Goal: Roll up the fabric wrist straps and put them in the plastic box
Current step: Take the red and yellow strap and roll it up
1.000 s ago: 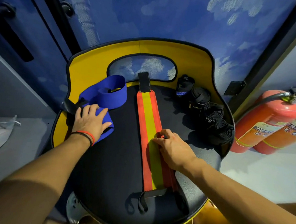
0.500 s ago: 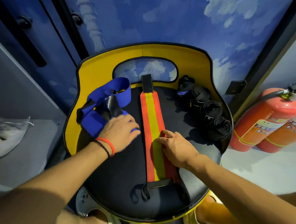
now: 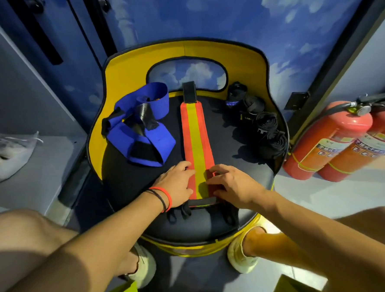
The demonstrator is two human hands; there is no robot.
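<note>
Head view: my left grip (image 3: pixel 178 185) lies flat on the strap (image 3: pixel 196 134), right grip (image 3: pixel 232 184) bent — pinching, I can't tell. Roll tightly from near end, edges square.

Orange strap (image 3: pixel 196 132) with yellow centre stripe, blue strap (image 3: pixel 150 137), black-and-yellow chair (image 3: pixel 120 82)

Striped strap (image 3: pixel 196 132) near end covered by left hand (image 3: pixel 178 187), right hand (image 3: pixel 232 186); extinguisher labels (image 3: pixel 335 146) unreadable.

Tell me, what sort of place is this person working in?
Likely an indoor corner of a gym or similar venue, not certain: a cloud-painted wall, two red fire extinguishers on the floor, and wrist straps laid on a yellow-backed chair.
</note>
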